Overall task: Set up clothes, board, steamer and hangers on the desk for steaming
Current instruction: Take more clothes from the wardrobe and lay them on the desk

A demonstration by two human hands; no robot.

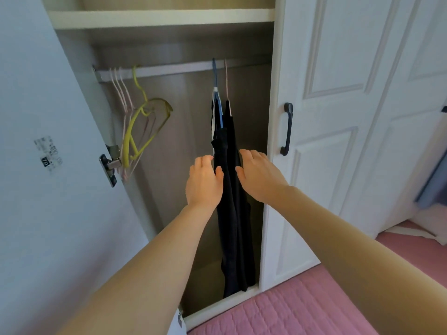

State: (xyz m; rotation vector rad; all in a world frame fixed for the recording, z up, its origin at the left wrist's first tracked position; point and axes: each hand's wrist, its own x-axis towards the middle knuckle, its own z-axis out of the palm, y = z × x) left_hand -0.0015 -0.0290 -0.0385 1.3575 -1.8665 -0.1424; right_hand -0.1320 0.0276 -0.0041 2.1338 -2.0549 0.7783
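Neither grip has closed yet: our left hand (204, 183) and right hand (260, 176) spread open either side of the dark clothes (232, 189) hanging from the wardrobe rail (169, 70), ready, we judge, to gather them for the desk.

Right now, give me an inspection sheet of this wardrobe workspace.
Surface: desk not in view; pink bedcover below.
Job's things: dark clothes hang on hangers from the rail; empty pink and yellow hangers at the rail's left end. Board, steamer: nothing seen.
Clutter: nothing seen.
Hands: left hand and right hand open, either side of the clothes.
Cables: nothing seen.
Surroundings: open wardrobe door, closed door.
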